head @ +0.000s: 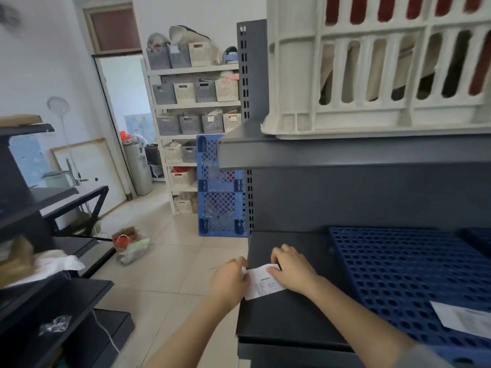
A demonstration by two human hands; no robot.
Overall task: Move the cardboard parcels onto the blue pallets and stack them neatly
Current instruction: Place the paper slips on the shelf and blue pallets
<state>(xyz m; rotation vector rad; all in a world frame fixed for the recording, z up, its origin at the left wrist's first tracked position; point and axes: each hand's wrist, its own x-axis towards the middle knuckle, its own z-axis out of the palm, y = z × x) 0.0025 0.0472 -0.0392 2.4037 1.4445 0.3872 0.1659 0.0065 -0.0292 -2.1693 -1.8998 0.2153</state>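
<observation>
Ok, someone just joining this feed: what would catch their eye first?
Probably the hands, low in the middle: the left hand and right hand hold a white printed slip at the left end of the dark shelf. Beside them a blue pallet lies on that shelf with another paper on it, and a big white slatted crate fills the shelf above.

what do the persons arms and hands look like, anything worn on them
Both forearms are bare right down to the wrists. The left hand and the right hand have no gloves, and no ring, watch or bracelet shows. The only clothing in view is the edge of a grey sleeve on the right upper arm, at the bottom of the frame.
</observation>
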